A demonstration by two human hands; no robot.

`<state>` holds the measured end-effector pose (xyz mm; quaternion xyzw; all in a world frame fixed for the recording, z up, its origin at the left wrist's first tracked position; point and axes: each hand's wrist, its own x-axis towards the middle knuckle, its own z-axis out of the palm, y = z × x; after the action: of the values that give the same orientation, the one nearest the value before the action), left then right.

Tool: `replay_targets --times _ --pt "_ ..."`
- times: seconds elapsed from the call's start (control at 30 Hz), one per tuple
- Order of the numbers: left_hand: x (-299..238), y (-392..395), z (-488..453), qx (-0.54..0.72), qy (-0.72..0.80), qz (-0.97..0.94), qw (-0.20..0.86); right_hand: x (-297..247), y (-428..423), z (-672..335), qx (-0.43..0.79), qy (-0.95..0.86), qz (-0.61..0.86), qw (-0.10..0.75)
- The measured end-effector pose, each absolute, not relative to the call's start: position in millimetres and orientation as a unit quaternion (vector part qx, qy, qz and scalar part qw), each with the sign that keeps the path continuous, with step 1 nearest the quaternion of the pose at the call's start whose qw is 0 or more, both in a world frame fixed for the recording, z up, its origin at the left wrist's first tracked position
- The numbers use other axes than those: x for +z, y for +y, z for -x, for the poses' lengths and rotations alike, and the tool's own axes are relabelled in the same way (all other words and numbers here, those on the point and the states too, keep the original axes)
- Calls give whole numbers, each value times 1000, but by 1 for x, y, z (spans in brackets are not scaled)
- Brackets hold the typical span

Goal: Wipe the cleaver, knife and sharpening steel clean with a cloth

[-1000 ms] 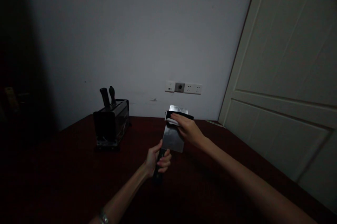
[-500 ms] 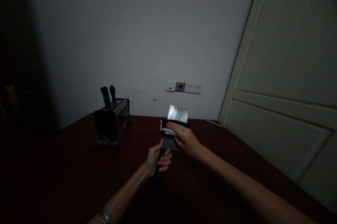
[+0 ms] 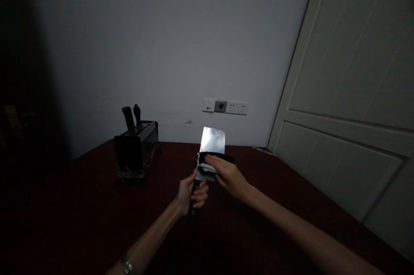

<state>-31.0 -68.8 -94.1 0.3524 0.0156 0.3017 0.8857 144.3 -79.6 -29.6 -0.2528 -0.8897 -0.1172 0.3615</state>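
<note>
My left hand (image 3: 190,194) is wrapped round the dark handle of a cleaver (image 3: 211,140), holding its broad shiny blade upright over the dark red table (image 3: 80,206). My right hand (image 3: 228,176) presses a black and white cloth (image 3: 207,164) against the lower part of the blade, close to the handle. The fingers of that hand are closed on the cloth.
A dark knife block (image 3: 136,149) with two black handles sticking out stands at the table's back left. A strip of wall sockets (image 3: 225,107) sits on the wall behind. A pale panelled door (image 3: 349,94) fills the right side. The left is in deep shadow.
My right hand has slid the cloth down the blade from near the tip toward the handle, baring the upper part of the blade. My left hand has kept its grip.
</note>
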Motion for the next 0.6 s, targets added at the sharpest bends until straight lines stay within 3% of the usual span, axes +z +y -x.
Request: replay_targets --times 0.13,0.4,0.6 --pt "-96 -67 32 301 17 -353 886 -40 -89 -141 -109 -913 223 325" --pt "-98 -67 32 258 -10 -367 894 27 -33 -175 -168 -837 326 406" --pt "-94 -69 32 272 29 -361 891 -27 -88 -157 -137 -880 276 361"
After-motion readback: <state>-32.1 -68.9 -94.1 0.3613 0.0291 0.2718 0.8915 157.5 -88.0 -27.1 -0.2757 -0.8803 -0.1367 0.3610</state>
